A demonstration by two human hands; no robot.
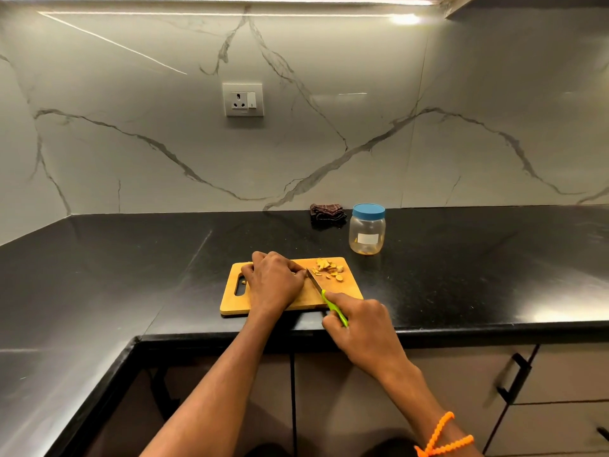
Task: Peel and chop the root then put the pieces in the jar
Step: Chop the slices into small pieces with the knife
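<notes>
Here the right hand point(357, 321) grips the knife point(324, 296); left hand point(273, 280) curls over the board point(230, 301).

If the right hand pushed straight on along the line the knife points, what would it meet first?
Probably the left hand: the right hand aims the knife up-left, its tip beside the left hand's fingertips on the cutting board. Depth is unclear; the root is hidden.

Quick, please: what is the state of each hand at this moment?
Left hand: fingers curled down on the cutting board, likely pinning the root; the root itself is hidden.
Right hand: grips the green-handled knife.
</notes>
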